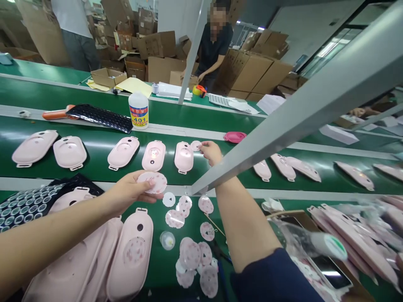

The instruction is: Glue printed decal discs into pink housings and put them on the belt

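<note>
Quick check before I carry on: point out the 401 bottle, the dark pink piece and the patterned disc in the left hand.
401 bottle (139, 112): head view, on its label.
Dark pink piece (235, 137): head view, on its upper face.
Patterned disc (160, 183): head view, uncovered part of its face.

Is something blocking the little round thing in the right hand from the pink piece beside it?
No, I see nothing between the round disc and the pink piece. The grey bar only crosses in front of the right arm.
</note>
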Tool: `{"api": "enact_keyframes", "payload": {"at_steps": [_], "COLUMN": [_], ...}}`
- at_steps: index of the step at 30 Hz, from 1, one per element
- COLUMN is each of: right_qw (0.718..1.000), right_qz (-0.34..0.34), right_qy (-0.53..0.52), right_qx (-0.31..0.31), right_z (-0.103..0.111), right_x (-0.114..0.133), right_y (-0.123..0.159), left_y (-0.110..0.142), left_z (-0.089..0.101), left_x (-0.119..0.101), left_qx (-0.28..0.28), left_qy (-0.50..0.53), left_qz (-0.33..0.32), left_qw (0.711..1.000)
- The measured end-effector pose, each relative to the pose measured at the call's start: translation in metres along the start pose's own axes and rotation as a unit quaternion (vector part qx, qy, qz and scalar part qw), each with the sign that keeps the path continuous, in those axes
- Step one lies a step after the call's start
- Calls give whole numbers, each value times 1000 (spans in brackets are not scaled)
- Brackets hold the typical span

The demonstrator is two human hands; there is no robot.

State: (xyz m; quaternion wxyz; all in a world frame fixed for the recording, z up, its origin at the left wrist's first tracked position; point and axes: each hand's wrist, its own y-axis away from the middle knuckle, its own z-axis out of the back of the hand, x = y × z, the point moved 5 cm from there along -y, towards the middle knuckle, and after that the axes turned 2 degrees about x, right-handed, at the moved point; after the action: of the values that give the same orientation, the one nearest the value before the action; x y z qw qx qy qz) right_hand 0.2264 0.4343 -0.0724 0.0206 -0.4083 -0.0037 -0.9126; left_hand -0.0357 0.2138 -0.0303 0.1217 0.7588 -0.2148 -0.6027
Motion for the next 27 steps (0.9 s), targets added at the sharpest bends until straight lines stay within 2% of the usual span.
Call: {"api": "enact_keyframes", "payload": {"at_steps": [3, 6, 9, 12, 15, 18, 22, 25, 27], "right_qw": [997, 994, 994, 991, 982, 974, 984, 989, 978], "right_qz": [-44, -46, -12, 52, 118, 156, 157, 134, 123], "right_qy": [23, 48, 79, 105, 120, 118, 62, -36, -120], "right_qx": [60, 83, 71, 61, 91, 110, 56, -46, -116], "right_z": [-32, -45, -49, -47, -43, -40, -31, -9, 14], "right_x": [-19, -34, -39, -34, -25, -17, -11, -7, -3], "right_y": [-14, -23, -27, -25, -16, -6, -5, -5, 3], "left_y": [-11, -20, -28, -33, -36, -38, -41, -41, -41], "left_z": [2, 5, 3, -1, -1, 1, 3, 4, 5], "left_x": [3, 6, 11, 13, 12, 10, 11, 12, 11], "left_qx": [-3, -5, 6, 27, 30, 20, 18, 18, 14], "left_qy": [-2, -4, -7, -9, -13, -17, -17, -12, -9], "left_qz": [0, 2, 12, 14, 17, 25, 29, 27, 26], "left_qw": [1000, 1000, 1000, 1000, 999, 999, 999, 999, 1000]}}
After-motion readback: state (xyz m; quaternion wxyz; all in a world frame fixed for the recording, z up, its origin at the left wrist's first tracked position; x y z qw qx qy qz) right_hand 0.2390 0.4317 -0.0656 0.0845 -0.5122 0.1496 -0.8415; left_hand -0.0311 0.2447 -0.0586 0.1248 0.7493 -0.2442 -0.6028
